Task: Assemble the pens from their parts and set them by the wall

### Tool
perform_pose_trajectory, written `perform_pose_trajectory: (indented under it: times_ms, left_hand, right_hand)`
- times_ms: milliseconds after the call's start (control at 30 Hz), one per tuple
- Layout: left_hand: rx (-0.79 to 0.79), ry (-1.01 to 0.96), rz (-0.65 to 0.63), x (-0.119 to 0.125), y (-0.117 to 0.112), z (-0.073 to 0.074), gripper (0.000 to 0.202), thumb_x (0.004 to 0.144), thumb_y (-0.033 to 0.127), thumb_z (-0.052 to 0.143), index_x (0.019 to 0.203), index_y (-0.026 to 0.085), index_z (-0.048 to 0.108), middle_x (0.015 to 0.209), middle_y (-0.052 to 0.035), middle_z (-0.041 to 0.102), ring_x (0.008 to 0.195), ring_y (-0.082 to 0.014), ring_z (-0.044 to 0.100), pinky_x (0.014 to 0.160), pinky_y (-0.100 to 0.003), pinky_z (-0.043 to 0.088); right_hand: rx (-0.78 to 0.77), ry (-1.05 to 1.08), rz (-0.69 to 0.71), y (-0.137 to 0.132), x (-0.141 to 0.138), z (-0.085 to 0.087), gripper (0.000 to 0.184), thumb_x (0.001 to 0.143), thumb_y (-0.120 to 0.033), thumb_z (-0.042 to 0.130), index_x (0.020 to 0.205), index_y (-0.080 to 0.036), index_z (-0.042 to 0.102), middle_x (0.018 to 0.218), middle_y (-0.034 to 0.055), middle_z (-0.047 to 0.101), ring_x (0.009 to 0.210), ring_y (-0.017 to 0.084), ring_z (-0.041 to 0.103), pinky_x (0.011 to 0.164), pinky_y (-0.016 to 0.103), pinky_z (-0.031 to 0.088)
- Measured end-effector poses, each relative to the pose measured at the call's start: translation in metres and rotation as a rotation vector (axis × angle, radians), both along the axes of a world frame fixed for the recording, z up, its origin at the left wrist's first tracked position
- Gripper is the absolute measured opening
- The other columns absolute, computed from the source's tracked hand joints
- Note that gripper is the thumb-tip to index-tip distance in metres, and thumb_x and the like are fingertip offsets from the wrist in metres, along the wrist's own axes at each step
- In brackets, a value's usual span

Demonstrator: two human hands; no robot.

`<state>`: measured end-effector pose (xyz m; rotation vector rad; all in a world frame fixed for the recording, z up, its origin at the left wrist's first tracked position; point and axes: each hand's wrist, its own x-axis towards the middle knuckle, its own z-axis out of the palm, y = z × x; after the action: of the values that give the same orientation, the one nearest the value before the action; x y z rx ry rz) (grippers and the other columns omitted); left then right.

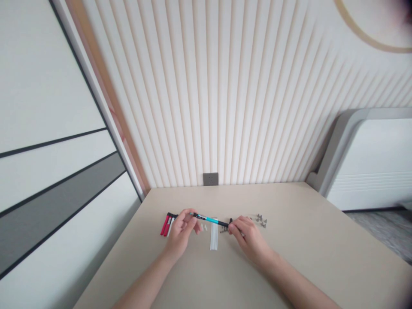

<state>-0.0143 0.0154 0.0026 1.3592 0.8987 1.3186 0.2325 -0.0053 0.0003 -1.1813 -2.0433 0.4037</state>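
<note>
A blue and black pen (211,220) is held up in front of me, slanting slightly down to the right above the table. My left hand (182,229) pinches its left end between thumb and fingers. At the other end, the fingers of my right hand (247,234) are closed round the black part. Beneath the pen lies a row of thin white sticks (214,240), side by side. Red and white pen barrels (166,225) with dark ends lie left of my left hand, which partly hides them. Small dark parts (224,229) show beside my right hand.
The beige table (206,279) meets a ribbed wall with a dark socket (210,179). Several small grey cone-shaped pieces (261,220) lie at the right, and tiny whitish pieces (204,227) near the middle. A white cabinet (48,171) borders the left; a padded headboard (373,159) is at the right.
</note>
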Motion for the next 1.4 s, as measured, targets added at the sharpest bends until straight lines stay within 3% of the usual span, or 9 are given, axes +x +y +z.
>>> perform_pose_trajectory:
  times_ms: [133, 300, 533, 667, 800, 900, 1067, 1300, 1400]
  left_hand:
    - [-0.063, -0.209, -0.008, 0.018, -0.007, 0.006, 0.037, 0.084, 0.033, 0.069, 0.114, 0.018, 0.054, 0.082, -0.0041, 0.068, 0.065, -0.0139, 0.06, 0.063, -0.027, 0.048]
    - [-0.139, -0.242, -0.02, 0.033, -0.007, 0.01, 0.035, 0.084, 0.032, 0.068, 0.113, 0.016, 0.056, 0.098, -0.009, 0.067, 0.065, -0.0117, 0.058, 0.059, -0.025, 0.045]
    - [-0.124, -0.174, -0.144, 0.042, 0.0, 0.03, 0.04, 0.087, 0.034, 0.065, 0.121, 0.015, 0.057, 0.093, -0.0075, 0.066, 0.063, -0.0094, 0.055, 0.062, -0.024, 0.043]
    - [-0.16, -0.225, -0.146, 0.042, -0.006, 0.029, 0.05, 0.088, 0.037, 0.064, 0.132, 0.018, 0.05, 0.093, -0.0073, 0.066, 0.064, -0.0097, 0.052, 0.061, -0.023, 0.041]
    - [-0.22, -0.235, -0.171, 0.042, -0.014, 0.015, 0.053, 0.089, 0.037, 0.063, 0.136, 0.018, 0.047, 0.093, -0.0081, 0.066, 0.056, -0.0072, 0.047, 0.055, -0.022, 0.038]
    - [-0.199, -0.24, -0.067, 0.043, -0.017, 0.008, 0.045, 0.087, 0.036, 0.065, 0.126, 0.017, 0.054, 0.089, -0.0067, 0.066, 0.054, -0.0059, 0.045, 0.053, -0.02, 0.036]
    - [-0.185, -0.175, 0.014, 0.047, -0.021, 0.01, 0.041, 0.084, 0.039, 0.068, 0.114, 0.014, 0.059, 0.087, -0.007, 0.067, 0.053, -0.0063, 0.046, 0.051, -0.02, 0.036]
    - [-0.208, -0.066, -0.107, 0.048, -0.03, 0.017, 0.051, 0.086, 0.044, 0.063, 0.127, 0.016, 0.057, 0.084, -0.0057, 0.066, 0.052, -0.0072, 0.045, 0.049, -0.021, 0.035]
    - [-0.238, -0.095, -0.107, 0.048, -0.03, 0.015, 0.053, 0.084, 0.046, 0.065, 0.127, 0.016, 0.058, 0.078, -0.004, 0.064, 0.053, -0.0083, 0.046, 0.051, -0.021, 0.037]
  right_hand:
    - [0.008, 0.008, -0.003, -0.005, -0.007, -0.002, 0.023, 0.097, -0.029, 0.046, 0.084, -0.019, 0.062, 0.079, 0.0038, 0.063, 0.078, 0.018, 0.055, 0.075, 0.029, 0.038]
    - [-0.08, 0.037, 0.015, -0.012, -0.018, -0.001, 0.034, 0.098, -0.032, 0.043, 0.075, -0.018, 0.063, 0.076, 0.0041, 0.065, 0.078, 0.018, 0.057, 0.077, 0.031, 0.037]
    - [-0.58, 0.543, 0.295, -0.019, -0.033, -0.003, 0.058, 0.095, -0.062, 0.033, 0.068, -0.016, 0.057, 0.055, 0.0027, 0.063, 0.053, 0.015, 0.057, 0.061, 0.026, 0.039]
    - [-0.704, 0.718, 0.407, -0.022, -0.043, -0.007, 0.056, 0.092, -0.066, 0.034, 0.072, -0.017, 0.054, 0.049, -0.0004, 0.06, 0.046, 0.012, 0.052, 0.064, 0.026, 0.04]
    - [-0.706, 0.695, 0.33, -0.024, -0.05, -0.016, 0.06, 0.091, -0.069, 0.032, 0.076, -0.016, 0.056, 0.053, 0.0012, 0.061, 0.047, 0.013, 0.054, 0.059, 0.025, 0.041]
    - [-0.575, 0.569, 0.213, -0.024, -0.047, -0.016, 0.059, 0.09, -0.067, 0.038, 0.083, -0.014, 0.062, 0.063, 0.004, 0.064, 0.057, 0.014, 0.055, 0.059, 0.025, 0.041]
    - [-0.422, 0.312, 0.152, -0.028, -0.038, -0.006, 0.048, 0.09, -0.056, 0.049, 0.072, -0.015, 0.066, 0.068, 0.0035, 0.064, 0.066, 0.014, 0.054, 0.062, 0.024, 0.039]
    - [-0.812, 0.524, 0.455, -0.037, -0.04, -0.005, 0.056, 0.091, -0.065, 0.04, 0.082, -0.013, 0.062, 0.058, 0.0023, 0.064, 0.051, 0.013, 0.056, 0.062, 0.026, 0.045]
    - [-0.842, 0.476, 0.521, -0.037, -0.037, 0.001, 0.055, 0.092, -0.062, 0.04, 0.084, -0.014, 0.064, 0.061, 0.0029, 0.066, 0.055, 0.014, 0.059, 0.068, 0.028, 0.047]
